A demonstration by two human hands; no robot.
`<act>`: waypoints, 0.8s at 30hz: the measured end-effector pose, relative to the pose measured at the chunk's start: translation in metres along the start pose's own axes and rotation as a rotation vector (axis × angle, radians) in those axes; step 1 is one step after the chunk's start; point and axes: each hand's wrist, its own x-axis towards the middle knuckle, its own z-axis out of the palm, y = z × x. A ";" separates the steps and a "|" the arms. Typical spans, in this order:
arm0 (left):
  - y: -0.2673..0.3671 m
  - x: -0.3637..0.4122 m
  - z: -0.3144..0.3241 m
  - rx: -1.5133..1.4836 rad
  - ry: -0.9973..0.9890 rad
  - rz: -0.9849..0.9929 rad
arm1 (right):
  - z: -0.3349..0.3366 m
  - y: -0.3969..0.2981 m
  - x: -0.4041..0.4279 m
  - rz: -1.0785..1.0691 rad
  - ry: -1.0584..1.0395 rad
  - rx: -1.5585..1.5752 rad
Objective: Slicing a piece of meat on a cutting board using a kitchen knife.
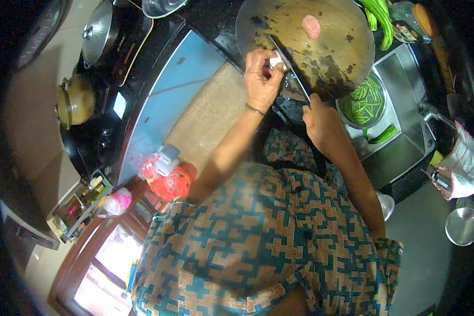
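Observation:
My left hand [262, 77], with a bangle at the wrist, holds a small white piece of food [277, 61] at the near edge of a round chopping board [339, 47]. I cannot tell what food it is. The handle of a knife is gripped in my right hand [320, 118]. Its blade [294, 73] is seen nearly edge-on and lies right beside the white piece; whether it touches is unclear. Farther back on the wet, dark-stained board rests a pink piece of raw meat [311, 27].
A metal sink [412, 87] at right holds a bowl of cut green vegetable strips [361, 106] and a loose green piece [383, 134]. Long green vegetables [381, 23] lie behind. Lidded pots [96, 35] stand at left; a cloth [464, 166] hangs at far right.

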 end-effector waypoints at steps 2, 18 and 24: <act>0.001 0.002 -0.001 0.015 -0.004 0.008 | 0.000 -0.002 0.008 -0.020 0.018 -0.023; -0.010 -0.001 -0.003 0.058 0.008 0.076 | 0.009 0.005 0.023 -0.009 0.016 0.056; -0.002 0.003 0.001 0.049 -0.008 0.049 | 0.020 0.000 0.058 -0.085 0.169 0.060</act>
